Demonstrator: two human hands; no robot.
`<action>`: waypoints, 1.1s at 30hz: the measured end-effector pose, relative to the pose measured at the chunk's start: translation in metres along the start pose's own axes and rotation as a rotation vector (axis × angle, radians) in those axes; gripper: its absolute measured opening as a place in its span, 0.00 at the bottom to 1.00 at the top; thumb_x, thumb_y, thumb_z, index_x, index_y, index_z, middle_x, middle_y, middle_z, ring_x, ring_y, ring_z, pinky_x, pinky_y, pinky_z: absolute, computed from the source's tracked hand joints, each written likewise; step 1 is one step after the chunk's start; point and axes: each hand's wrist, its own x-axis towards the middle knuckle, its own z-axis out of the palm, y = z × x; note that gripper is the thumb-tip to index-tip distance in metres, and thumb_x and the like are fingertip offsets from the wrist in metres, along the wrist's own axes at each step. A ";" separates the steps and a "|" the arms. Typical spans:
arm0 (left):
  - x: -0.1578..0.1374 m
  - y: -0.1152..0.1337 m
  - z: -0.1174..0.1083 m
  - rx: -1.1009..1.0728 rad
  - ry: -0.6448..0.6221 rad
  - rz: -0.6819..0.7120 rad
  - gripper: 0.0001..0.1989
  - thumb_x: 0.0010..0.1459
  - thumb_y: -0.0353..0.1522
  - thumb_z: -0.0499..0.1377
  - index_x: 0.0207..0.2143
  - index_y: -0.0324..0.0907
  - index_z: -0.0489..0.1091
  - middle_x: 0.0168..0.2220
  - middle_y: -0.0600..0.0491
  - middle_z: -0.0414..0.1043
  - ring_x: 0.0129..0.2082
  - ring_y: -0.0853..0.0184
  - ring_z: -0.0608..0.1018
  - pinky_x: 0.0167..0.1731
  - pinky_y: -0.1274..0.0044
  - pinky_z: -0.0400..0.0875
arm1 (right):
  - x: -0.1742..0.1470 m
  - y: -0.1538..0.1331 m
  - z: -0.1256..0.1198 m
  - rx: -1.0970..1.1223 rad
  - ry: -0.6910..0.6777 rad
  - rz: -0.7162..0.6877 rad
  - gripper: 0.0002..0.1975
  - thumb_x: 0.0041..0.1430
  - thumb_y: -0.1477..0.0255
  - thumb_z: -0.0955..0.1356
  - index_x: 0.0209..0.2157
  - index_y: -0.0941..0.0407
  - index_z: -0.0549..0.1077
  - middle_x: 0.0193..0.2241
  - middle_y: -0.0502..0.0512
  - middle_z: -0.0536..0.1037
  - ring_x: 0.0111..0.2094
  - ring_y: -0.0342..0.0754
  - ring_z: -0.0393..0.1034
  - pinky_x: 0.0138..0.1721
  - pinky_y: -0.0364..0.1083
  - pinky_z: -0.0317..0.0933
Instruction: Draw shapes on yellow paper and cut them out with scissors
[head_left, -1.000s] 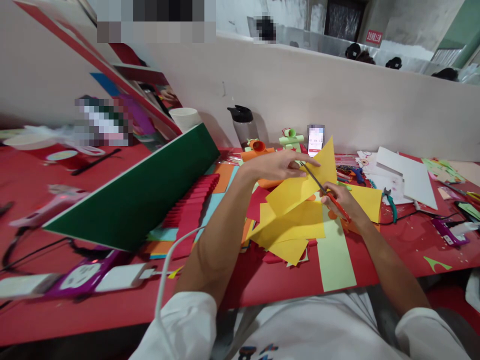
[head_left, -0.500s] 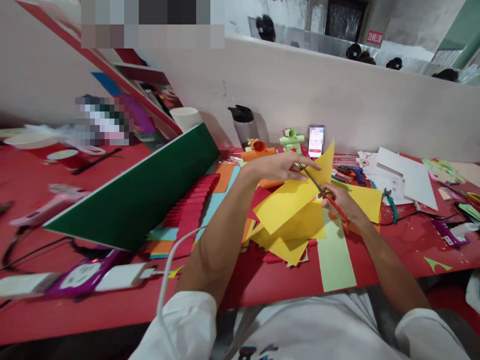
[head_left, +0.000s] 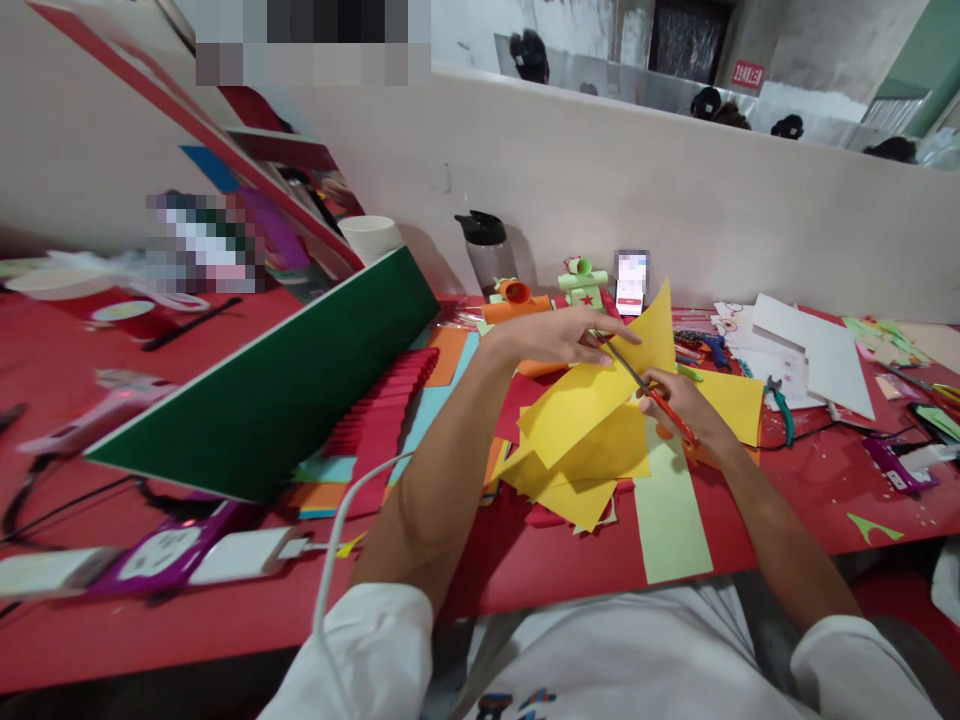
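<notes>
My right hand (head_left: 679, 400) is closed around the orange handles of a pair of scissors (head_left: 670, 412). The blades point up and left across a yellow paper sheet (head_left: 574, 405), whose right part stands up behind them. Over the sheet's upper edge, my left hand (head_left: 574, 335) grips the paper near the blade tips, index finger stretched to the right. Its hidden fingers cannot be seen. Beneath lie more yellow sheets (head_left: 577, 495) and a pale green strip (head_left: 675, 530).
A dark green board (head_left: 277, 390) leans on the left, near pleated red paper (head_left: 382, 410). Behind my hands stand a bottle (head_left: 487, 250), rolled-paper figures (head_left: 583, 283) and a phone (head_left: 632, 283). Teal pliers (head_left: 781, 410) lie at right; a white cable (head_left: 337, 530) crosses by my left arm.
The yellow sheet has shifted slightly to the right between my hands, its upright part included. Both hands stay nearly in place, and the scissors remain in my right hand.
</notes>
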 end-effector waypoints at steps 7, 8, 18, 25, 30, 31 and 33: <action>0.001 -0.001 0.001 -0.014 -0.031 -0.034 0.24 0.69 0.38 0.63 0.64 0.42 0.73 0.37 0.50 0.82 0.43 0.63 0.80 0.44 0.76 0.72 | 0.000 0.001 0.002 0.019 0.032 -0.016 0.27 0.58 0.42 0.70 0.36 0.53 0.69 0.21 0.42 0.61 0.23 0.43 0.50 0.26 0.44 0.45; 0.000 -0.001 0.001 -0.010 -0.031 -0.033 0.24 0.69 0.38 0.63 0.64 0.42 0.73 0.38 0.50 0.82 0.43 0.63 0.80 0.45 0.76 0.72 | 0.001 0.002 0.002 0.018 0.041 -0.012 0.26 0.59 0.43 0.70 0.36 0.53 0.69 0.21 0.42 0.60 0.23 0.43 0.50 0.26 0.44 0.45; 0.000 0.003 0.001 -0.006 -0.025 -0.021 0.25 0.69 0.42 0.63 0.64 0.43 0.73 0.40 0.49 0.82 0.45 0.62 0.81 0.46 0.75 0.72 | 0.001 0.002 0.002 0.043 0.062 0.016 0.20 0.61 0.51 0.72 0.34 0.53 0.68 0.21 0.42 0.61 0.21 0.41 0.51 0.25 0.43 0.45; 0.000 0.002 0.000 0.017 -0.026 -0.021 0.25 0.69 0.42 0.63 0.65 0.43 0.73 0.38 0.50 0.81 0.41 0.64 0.80 0.45 0.75 0.71 | 0.000 -0.002 0.000 0.041 0.049 0.003 0.25 0.59 0.45 0.72 0.34 0.53 0.69 0.21 0.43 0.60 0.22 0.42 0.50 0.25 0.43 0.45; -0.004 0.000 -0.004 0.032 -0.008 -0.019 0.26 0.68 0.41 0.63 0.64 0.42 0.74 0.40 0.49 0.81 0.38 0.65 0.79 0.40 0.77 0.71 | 0.000 0.001 0.000 0.067 0.026 0.042 0.27 0.58 0.42 0.72 0.34 0.53 0.68 0.22 0.43 0.59 0.22 0.42 0.50 0.23 0.43 0.48; -0.005 0.000 -0.005 0.035 -0.004 -0.023 0.26 0.68 0.42 0.63 0.64 0.43 0.74 0.42 0.48 0.81 0.38 0.65 0.78 0.40 0.77 0.71 | 0.000 0.002 -0.001 0.077 0.018 0.053 0.28 0.58 0.42 0.72 0.33 0.52 0.67 0.22 0.43 0.59 0.22 0.42 0.51 0.23 0.42 0.49; -0.008 0.000 -0.008 0.034 0.002 -0.040 0.26 0.67 0.42 0.63 0.64 0.44 0.74 0.44 0.48 0.81 0.38 0.66 0.78 0.40 0.77 0.71 | -0.001 0.003 -0.005 0.092 -0.022 0.064 0.28 0.58 0.41 0.72 0.33 0.52 0.67 0.23 0.43 0.60 0.22 0.42 0.53 0.22 0.42 0.52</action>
